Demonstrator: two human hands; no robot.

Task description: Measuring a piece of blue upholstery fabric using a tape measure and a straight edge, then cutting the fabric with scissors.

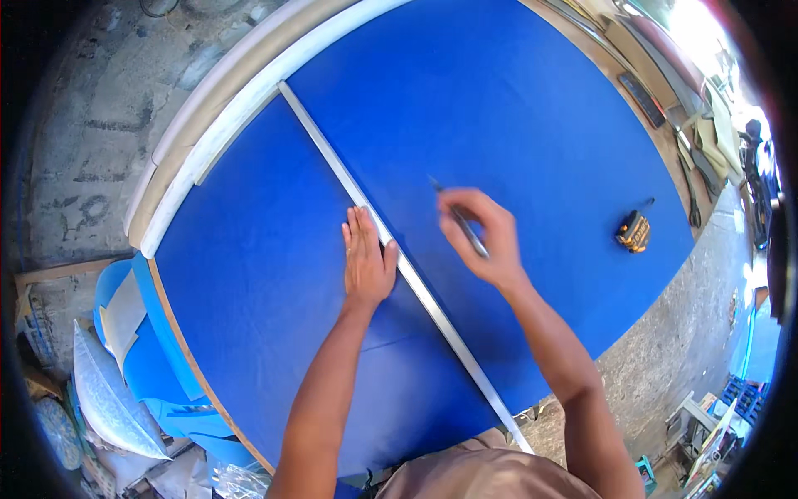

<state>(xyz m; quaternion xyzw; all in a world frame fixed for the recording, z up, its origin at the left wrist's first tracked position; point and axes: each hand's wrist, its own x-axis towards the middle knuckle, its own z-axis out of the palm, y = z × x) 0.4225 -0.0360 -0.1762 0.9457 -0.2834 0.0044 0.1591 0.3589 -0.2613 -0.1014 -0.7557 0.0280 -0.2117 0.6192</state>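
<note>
Head view showed the left hand (368, 262) flat on cloth (515, 108), touching the bar (445, 322); the right hand (492, 237), blurred, held what looked like a pen (475, 241)

The right hand (486, 233) is blurred and hides part of the pen (472, 236) — the tip is too smeared to tell whether it touches the blue sheet (540, 125). That sheet covers most of the tabletop (208, 370) and, like the pale rolls (183, 158), is cut off above. The lower edge crops both arms (320, 407) and the beige clothing (490, 476) — clutter (706, 428) at lower right is too small to make out.
</note>
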